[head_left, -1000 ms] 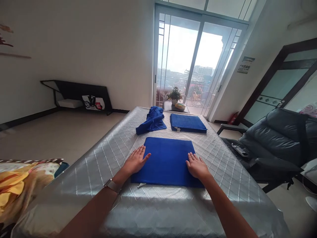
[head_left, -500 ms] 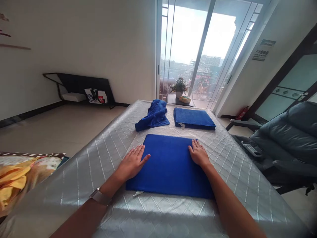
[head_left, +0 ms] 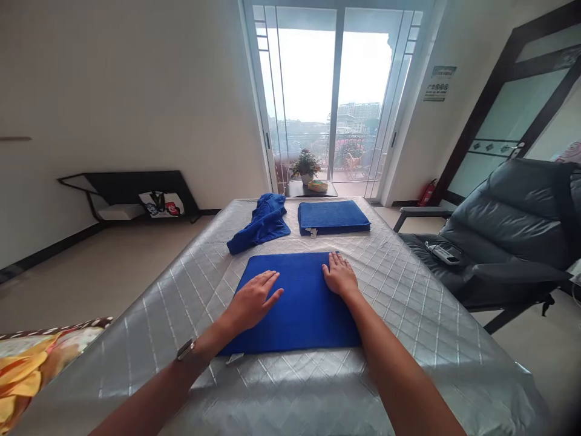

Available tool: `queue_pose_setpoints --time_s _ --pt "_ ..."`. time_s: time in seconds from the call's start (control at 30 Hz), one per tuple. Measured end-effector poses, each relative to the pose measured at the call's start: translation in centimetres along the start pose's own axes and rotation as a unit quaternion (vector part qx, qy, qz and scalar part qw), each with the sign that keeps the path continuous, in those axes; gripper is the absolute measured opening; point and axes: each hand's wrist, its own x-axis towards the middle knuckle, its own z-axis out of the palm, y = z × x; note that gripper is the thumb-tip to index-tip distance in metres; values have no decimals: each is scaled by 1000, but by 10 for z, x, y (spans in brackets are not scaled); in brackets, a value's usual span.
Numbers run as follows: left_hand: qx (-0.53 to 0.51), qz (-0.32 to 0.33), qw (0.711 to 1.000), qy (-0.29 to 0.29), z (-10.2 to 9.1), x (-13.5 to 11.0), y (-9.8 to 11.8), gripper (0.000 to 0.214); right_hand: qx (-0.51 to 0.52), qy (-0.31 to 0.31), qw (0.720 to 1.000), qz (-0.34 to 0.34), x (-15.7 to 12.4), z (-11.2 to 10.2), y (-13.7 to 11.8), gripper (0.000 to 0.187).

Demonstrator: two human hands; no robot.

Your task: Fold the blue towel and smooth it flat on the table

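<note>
Noted a folded blue towel [head_left: 297,306] lying flat near the middle of a silver quilted surface [head_left: 408,315], with a small white tag [head_left: 235,358] poking out at its near left corner. Found the left hand [head_left: 252,300] on the towel's left part, palm down, fingers spread and pointing away, gripping nothing; logged a watch [head_left: 185,350] on that wrist. Found the right hand [head_left: 339,277] at the towel's far right corner, likewise palm down, fingers extended and close together, flat on the cloth, holding nothing. Both forearms in from the bottom edge. Farther back on the same surface: a crumpled blue towel [head_left: 261,223] to the left, and a second folded blue towel [head_left: 333,217] just beside it on the right, both well apart from the hands. Off the right side: a black recliner [head_left: 499,224] with a remote [head_left: 442,253] on its seat. Beyond the far end: a potted plant [head_left: 305,165] on a low stand before a glass sliding door [head_left: 318,91]. Against the left wall: a low black shelf [head_left: 127,191]. At bottom left: a yellow patterned cloth [head_left: 36,369], partly cut off by the frame.
</note>
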Motion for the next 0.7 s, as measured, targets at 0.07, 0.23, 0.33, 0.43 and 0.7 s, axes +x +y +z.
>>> queue_pose_setpoints --time_s 0.07,0.23,0.33,0.43,0.7 --pt "19 28 999 -37 8 23 29 72 5 2 1000 -1 1 0 1 69" --pt "17 54 997 -59 51 104 98 67 -13 5 1000 -8 2 3 4 67" --pt "21 29 998 -49 74 136 117 62 -32 1 999 -20 2 3 7 63" --pt "15 -32 998 -48 86 143 118 67 -35 4 999 -18 2 3 7 62" --pt "4 -85 994 -68 82 130 88 85 -25 -1 1000 -1 1 -1 1 66"
